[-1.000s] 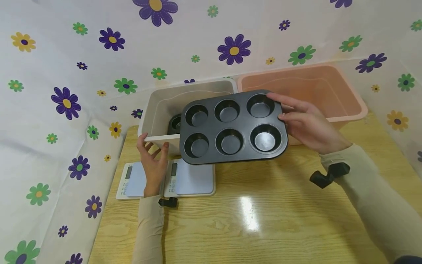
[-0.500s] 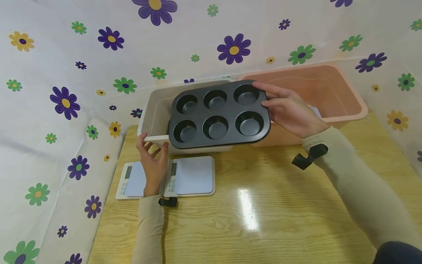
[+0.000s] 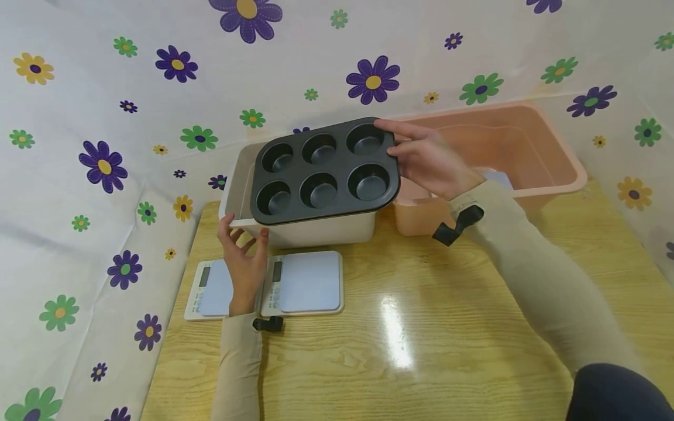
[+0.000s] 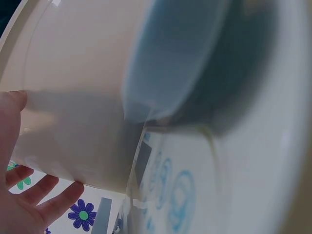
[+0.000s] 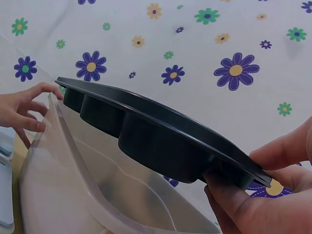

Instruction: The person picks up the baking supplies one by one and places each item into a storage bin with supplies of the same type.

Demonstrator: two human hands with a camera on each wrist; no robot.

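A dark grey muffin pan is held tilted above the white bin, its cups facing up toward the head camera. My right hand pinches the pan's right end, thumb and fingers on opposite faces in the right wrist view. At the bin's front left corner, my left hand grips the rim and walls, with the thumb on one wall and fingers on another in the left wrist view. The pan's underside hangs over the bin's opening, and most of the bin's inside is hidden behind the pan.
A pink bin stands to the right of the white one, with a pale blue-white item partly visible inside. Two kitchen scales lie in front of the white bin: one right, one left. Flowered cloth hangs behind the wooden table.
The muffin pan and my right hand have moved left and away, over the white bin. More of the right scale and the pink bin now shows. My left hand has stayed at the bin's corner.
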